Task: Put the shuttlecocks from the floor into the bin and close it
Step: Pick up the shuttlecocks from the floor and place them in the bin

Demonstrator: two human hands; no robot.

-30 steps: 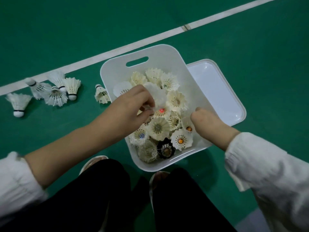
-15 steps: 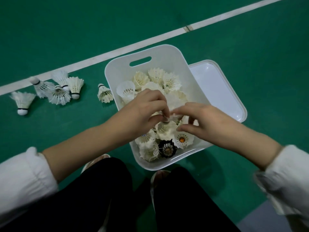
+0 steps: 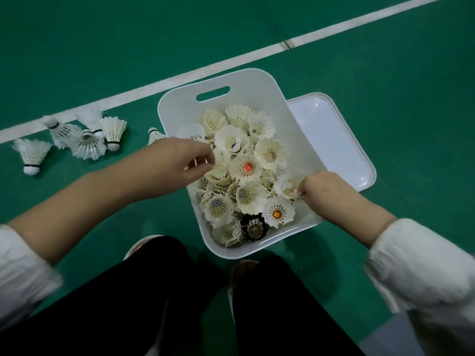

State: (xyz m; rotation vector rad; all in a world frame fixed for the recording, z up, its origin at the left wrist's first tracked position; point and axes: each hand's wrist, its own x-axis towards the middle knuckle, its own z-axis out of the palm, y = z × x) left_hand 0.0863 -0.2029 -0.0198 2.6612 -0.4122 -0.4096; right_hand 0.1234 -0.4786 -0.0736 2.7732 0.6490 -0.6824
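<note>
A white bin stands on the green floor, filled with several white shuttlecocks lying skirt up, plus one dark one. My left hand is over the bin's left side, its fingertips pinched on the feathers of a shuttlecock there. At the bin's right wall my right hand grips a white shuttlecock. Several shuttlecocks lie on the floor to the left; one is partly hidden behind my left hand. The white lid lies flat beside the bin, on its right.
A white court line runs diagonally behind the bin. My legs in black trousers and my shoes are just in front of the bin. A grey patch of floor shows at the bottom right.
My hands, which met over the middle of the bin, have moved apart: the left toward the bin's left side, the right toward its right wall with a shuttlecock.
</note>
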